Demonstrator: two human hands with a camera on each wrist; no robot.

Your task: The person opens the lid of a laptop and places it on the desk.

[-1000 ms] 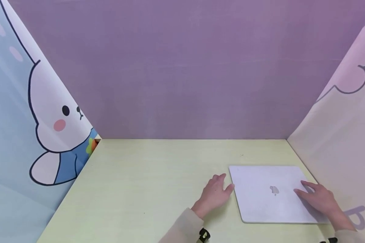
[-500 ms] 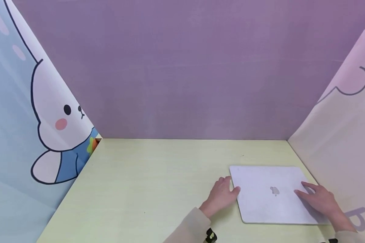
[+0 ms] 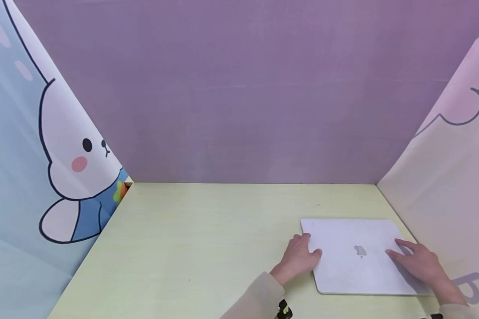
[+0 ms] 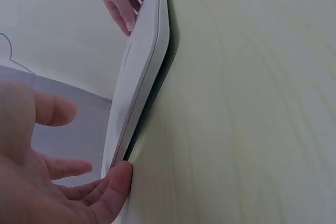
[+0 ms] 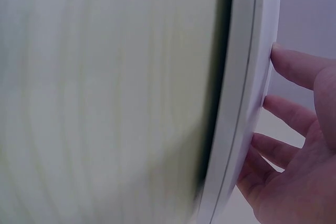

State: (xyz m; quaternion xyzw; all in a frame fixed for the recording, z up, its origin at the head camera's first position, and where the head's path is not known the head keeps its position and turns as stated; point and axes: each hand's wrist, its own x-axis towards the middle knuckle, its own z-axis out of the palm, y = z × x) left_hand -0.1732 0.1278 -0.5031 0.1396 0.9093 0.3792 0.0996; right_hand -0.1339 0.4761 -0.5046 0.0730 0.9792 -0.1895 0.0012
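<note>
Pale-yellow wood-grained worktop (image 3: 183, 239), purple wall (image 3: 239, 93) behind. Silver rectangular laptop (image 3: 343, 277) near right edge, long axis left–right, grey emblem (image 3: 360, 250) inverted. Left hand (image 3: 298, 256), right hand (image 3: 420, 260): fingers parted, touching side and lid, gripping nothing.

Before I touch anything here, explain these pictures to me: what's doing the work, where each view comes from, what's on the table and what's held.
There is no machine: a person works with two bare hands, the left hand and the right hand. The wide picture comes from a camera on the head, looking forward and down. The two close pictures come from cameras on the wrists, each showing its own hand at work.

On the pale yellow-green, wood-grained table lies a closed, flat silver laptop with a grey apple logo on its lid. The left hand's fingers touch its left edge; the right hand's fingertips rest on the lid near the right side. Neither hand plainly grips it.
</note>
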